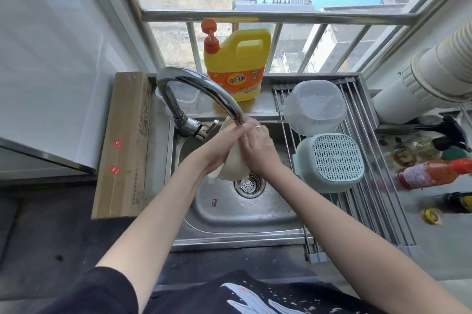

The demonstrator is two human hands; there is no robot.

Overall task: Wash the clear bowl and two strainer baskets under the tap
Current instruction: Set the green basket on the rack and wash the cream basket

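While both hands (245,146) grip a cream strainer basket (235,165) under the tap (204,89), the yellow detergent jug (237,63) reads "奇强".

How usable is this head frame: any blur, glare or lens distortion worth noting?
Head view: daylight from the window, even light over the sink; wide-angle bending curves the window bars; the red bottle at the right edge is smeared; both hands, left hand and right hand, and the green strainer basket are sharp.

Glossy steel sink (237,221), translucent plastic bowl (315,107), matt cardboard box (122,145)
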